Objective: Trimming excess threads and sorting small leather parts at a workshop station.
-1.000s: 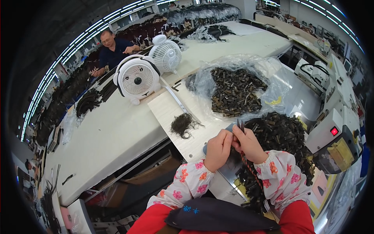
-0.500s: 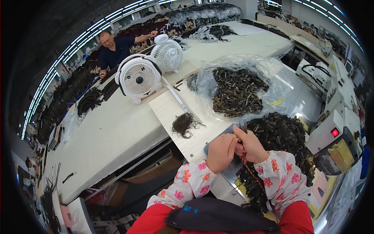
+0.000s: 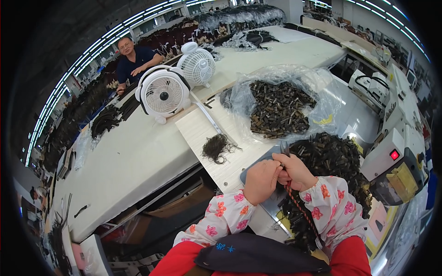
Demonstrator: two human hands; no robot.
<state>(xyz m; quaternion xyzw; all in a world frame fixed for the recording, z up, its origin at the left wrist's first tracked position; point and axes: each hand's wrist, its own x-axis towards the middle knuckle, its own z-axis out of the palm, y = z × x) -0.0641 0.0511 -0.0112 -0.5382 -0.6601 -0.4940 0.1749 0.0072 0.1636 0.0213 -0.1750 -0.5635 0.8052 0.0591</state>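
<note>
Close together above the near end of the board, my two hands meet with fingers closed. Out of my right hand [image 3: 298,171] stick the metal blades of a pair of thread snips [image 3: 285,148]. A red and black cord [image 3: 299,207] hangs from below that hand toward my lap. My left hand [image 3: 262,180] pinches at the right fingertips; whatever it grips is hidden by the fingers. Beneath and right of them lies a heap of short dark strap pieces [image 3: 334,158]. A blue-grey tray [image 3: 246,173] shows partly behind my left hand.
A clear plastic bag [image 3: 239,108] holding more dark pieces lies beyond the heap. Tangled dark threads [image 3: 217,147] rest on the pale board [image 3: 198,133]. Two white fans [image 3: 165,94] stand on the long table, a person [image 3: 133,60] behind them. A machine [image 3: 391,154] with a red-lit switch stands right.
The snips' blades show more plainly above my right hand, while both hands stay nearly in place. Across the table, the person has drawn an outstretched arm back from the fan.
</note>
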